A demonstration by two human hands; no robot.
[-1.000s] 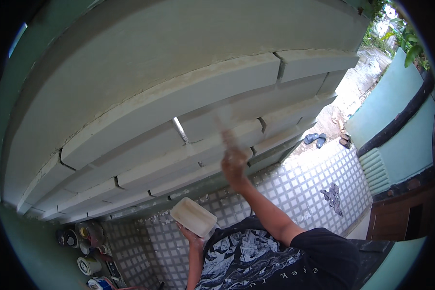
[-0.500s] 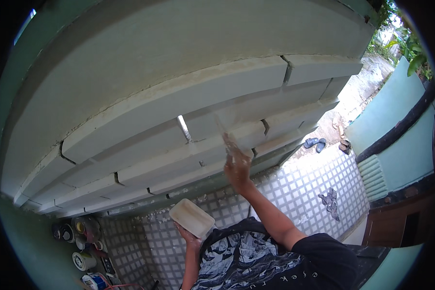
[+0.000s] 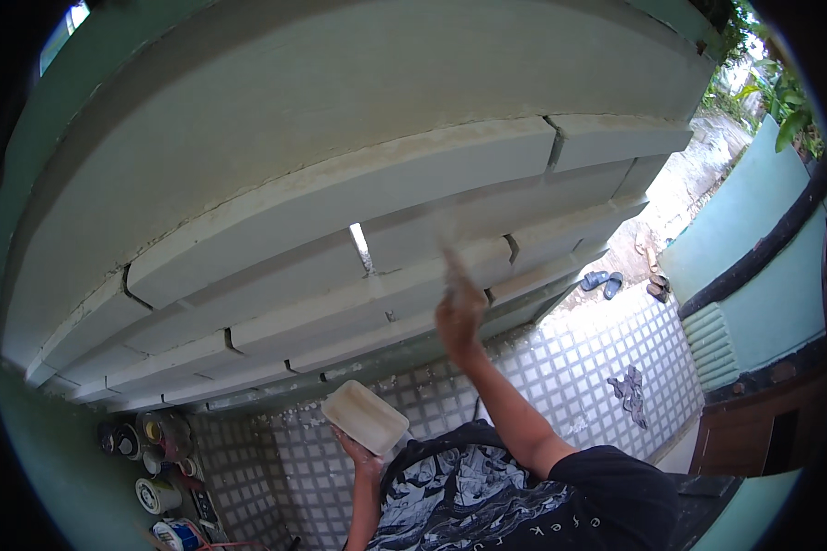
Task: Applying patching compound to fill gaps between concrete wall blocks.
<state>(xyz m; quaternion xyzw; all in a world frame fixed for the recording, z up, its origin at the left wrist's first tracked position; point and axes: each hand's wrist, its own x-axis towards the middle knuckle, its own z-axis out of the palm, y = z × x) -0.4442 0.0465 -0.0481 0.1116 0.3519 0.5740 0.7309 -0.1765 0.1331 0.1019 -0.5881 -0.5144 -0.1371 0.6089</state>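
Observation:
My left hand (image 3: 356, 449) grips a shallow off-white rectangular tub (image 3: 368, 418) from its near left side, low in front of my chest. The tub's inside looks pale, and I cannot tell what is in it. Raised before the white slatted wall (image 3: 340, 197), my right hand (image 3: 459, 317) is closed around a thin, pale, blade-like tool (image 3: 452, 250). Motion blurs both the tool and the fingers. The tool points up at the slats, right of a bright narrow gap (image 3: 360, 248); whether its tip touches them is unclear.
Buckets and cans (image 3: 159, 496) stand along the green wall at lower left. On the tiled floor (image 3: 560, 367) to the right lies a crumpled grey cloth (image 3: 628, 397). Sandals (image 3: 602, 283) rest near the bright opening. A brown wooden door (image 3: 740, 432) is at far right.
My right hand and its tool have moved slightly right and down, blurring more. My left hand keeps the tub in nearly the same place. The whole view has shifted a little.

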